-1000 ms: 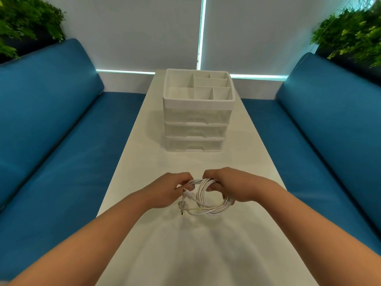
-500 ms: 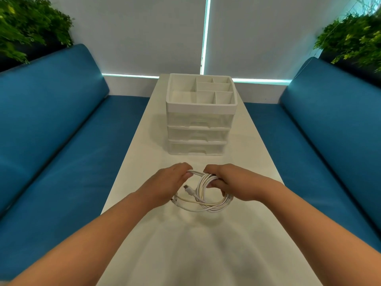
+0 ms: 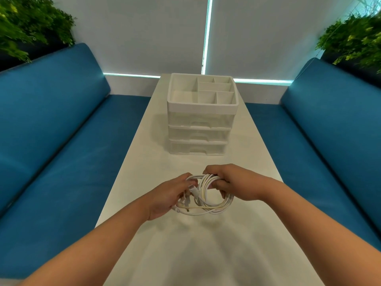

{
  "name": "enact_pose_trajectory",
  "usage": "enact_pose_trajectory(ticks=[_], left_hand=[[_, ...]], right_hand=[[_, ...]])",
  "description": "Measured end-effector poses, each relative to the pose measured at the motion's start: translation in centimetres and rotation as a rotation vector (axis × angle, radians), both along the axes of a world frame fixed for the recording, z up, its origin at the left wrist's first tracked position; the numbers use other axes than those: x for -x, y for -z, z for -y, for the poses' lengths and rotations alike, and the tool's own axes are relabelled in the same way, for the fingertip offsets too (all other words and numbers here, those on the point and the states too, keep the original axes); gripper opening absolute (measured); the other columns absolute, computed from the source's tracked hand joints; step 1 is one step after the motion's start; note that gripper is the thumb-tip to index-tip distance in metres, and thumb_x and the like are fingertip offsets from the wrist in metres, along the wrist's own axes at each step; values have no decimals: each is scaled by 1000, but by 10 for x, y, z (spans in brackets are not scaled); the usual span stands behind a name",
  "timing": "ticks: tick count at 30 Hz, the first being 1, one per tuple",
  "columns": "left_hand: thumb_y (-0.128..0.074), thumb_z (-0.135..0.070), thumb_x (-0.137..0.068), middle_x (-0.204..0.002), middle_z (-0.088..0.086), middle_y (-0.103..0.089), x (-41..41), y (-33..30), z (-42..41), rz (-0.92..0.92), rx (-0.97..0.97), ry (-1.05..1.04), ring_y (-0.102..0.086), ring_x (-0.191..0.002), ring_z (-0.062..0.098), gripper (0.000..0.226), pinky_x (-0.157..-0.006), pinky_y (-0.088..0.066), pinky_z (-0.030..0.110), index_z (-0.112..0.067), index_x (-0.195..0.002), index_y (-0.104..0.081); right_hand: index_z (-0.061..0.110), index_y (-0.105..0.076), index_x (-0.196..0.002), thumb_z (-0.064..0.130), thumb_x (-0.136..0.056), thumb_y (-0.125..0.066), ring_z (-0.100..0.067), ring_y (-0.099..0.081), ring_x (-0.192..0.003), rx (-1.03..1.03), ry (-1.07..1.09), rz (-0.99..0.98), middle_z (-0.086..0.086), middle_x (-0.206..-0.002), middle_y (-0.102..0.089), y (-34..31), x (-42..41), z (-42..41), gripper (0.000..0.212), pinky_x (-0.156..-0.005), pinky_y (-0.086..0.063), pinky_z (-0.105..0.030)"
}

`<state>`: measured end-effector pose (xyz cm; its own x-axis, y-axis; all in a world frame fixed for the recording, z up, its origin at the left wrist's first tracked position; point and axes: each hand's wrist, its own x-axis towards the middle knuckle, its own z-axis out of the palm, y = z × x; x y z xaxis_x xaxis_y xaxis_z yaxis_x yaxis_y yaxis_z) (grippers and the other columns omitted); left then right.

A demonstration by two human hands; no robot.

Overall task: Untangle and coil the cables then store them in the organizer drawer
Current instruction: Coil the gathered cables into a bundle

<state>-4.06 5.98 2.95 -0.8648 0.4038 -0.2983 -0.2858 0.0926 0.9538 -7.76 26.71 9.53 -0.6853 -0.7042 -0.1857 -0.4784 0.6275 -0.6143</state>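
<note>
Both hands meet over the long white worktop point(image 3: 206, 244), sharing a bundle of thin white cables wound into loose loops point(image 3: 208, 198). The right hand point(image 3: 233, 183) grasps the upper right part of the bundle: its fingers curl over the top of the loops and its thumb passes under them, so that several strands are gathered in its grip. The left hand point(image 3: 168, 198) grips the bundle's left side, fingers curled around a few strands; a small white connector plug point(image 3: 194, 189) shows just beside its fingertips, between the two hands. Below the right hand the loops hang as a rough ring, and one yellowish strand runs across the lower edge of the coil from beneath the left hand. Whether the lowest loops touch the worktop or hang just above it cannot be told.

Beyond the hands, well apart from them and straight ahead, stands the white plastic organizer with three translucent drawers point(image 3: 199, 131). All three drawers are pushed in, and its open top tray is split into several compartments.

To the left of the left hand and to the right of the right hand, blue upholstered benches point(image 3: 51, 131) run along both sides of the worktop. Green leafy plants point(image 3: 31, 27) sit above the backrests at the far corners, in front of pale window blinds point(image 3: 144, 34).
</note>
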Motion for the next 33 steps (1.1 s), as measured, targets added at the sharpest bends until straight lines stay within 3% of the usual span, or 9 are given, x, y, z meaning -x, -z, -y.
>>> enact_pose_trajectory(ticks=[4,9,11,16,22,25,28,31,33], left_hand=[[-37,-21,-105,-105,6,-64,2,-1,2,-336,392,87,-55,-94,14,24,-91,-45,37,-18,-109,-61],[-46,-28,-102,-91,1,-67,12,-5,10,-470,563,42,-55,-70,12,16,-63,-44,24,-24,-98,-61],[-48,-29,-101,-86,-4,-64,14,-13,10,-450,596,51,-50,-61,4,16,-53,-43,18,-20,-98,-61],[-51,-37,-99,-77,-4,-54,22,-39,12,-302,685,115,-49,-70,12,20,-67,-40,26,-22,-98,-65],[-45,-13,-101,-70,2,-54,14,-60,1,140,160,-138,-52,-61,14,26,-63,-50,25,0,-106,-67],[-42,-8,-102,-76,8,-62,4,-60,-18,182,-6,-339,-59,-63,16,23,-63,-56,27,4,-105,-61],[-37,-10,-103,-80,11,-65,-2,-59,-31,107,111,-385,-61,-63,18,21,-60,-54,25,0,-106,-55],[-35,-7,-102,-82,15,-63,0,-66,-27,21,505,-218,-57,-66,25,18,-65,-53,32,-3,-100,-53],[-36,-5,-101,-76,15,-62,4,-70,-24,38,568,-184,-54,-64,28,19,-65,-51,35,-1,-94,-54]], right_hand=[[25,-57,-92,18,-97,-52,-3,-50,-60,-57,-16,7,12,-69,-54,3,-1,5,9,-60,-41,-18],[22,-55,-90,21,-97,-50,-12,-50,-66,-202,28,-68,5,-75,-56,10,1,5,9,-64,-41,-28],[21,-54,-91,20,-98,-48,-17,-52,-73,-290,72,-162,3,-82,-58,15,1,7,8,-67,-41,-32],[17,-52,-108,9,-95,-43,-23,-48,-75,-450,154,-388,-5,-100,-56,25,-5,18,17,-64,-36,-33],[14,-48,-109,12,-97,-46,-24,-45,-72,-429,277,-398,-7,-101,-56,30,-7,26,12,-63,-33,-33],[12,-47,-103,16,-97,-47,-26,-43,-73,-393,353,-379,-6,-88,-52,29,-5,30,7,-63,-31,-32],[15,-43,-98,14,-94,-51,-26,-44,-73,-409,386,-379,0,-76,-41,30,-8,33,8,-62,-29,-31],[12,-49,-111,14,-92,-55,-30,-56,-83,-450,364,-401,-7,-100,-57,30,-11,36,19,-65,-32,-32],[11,-49,-114,15,-93,-55,-31,-61,-91,-462,343,-404,-8,-107,-58,31,-13,39,22,-65,-33,-33]])
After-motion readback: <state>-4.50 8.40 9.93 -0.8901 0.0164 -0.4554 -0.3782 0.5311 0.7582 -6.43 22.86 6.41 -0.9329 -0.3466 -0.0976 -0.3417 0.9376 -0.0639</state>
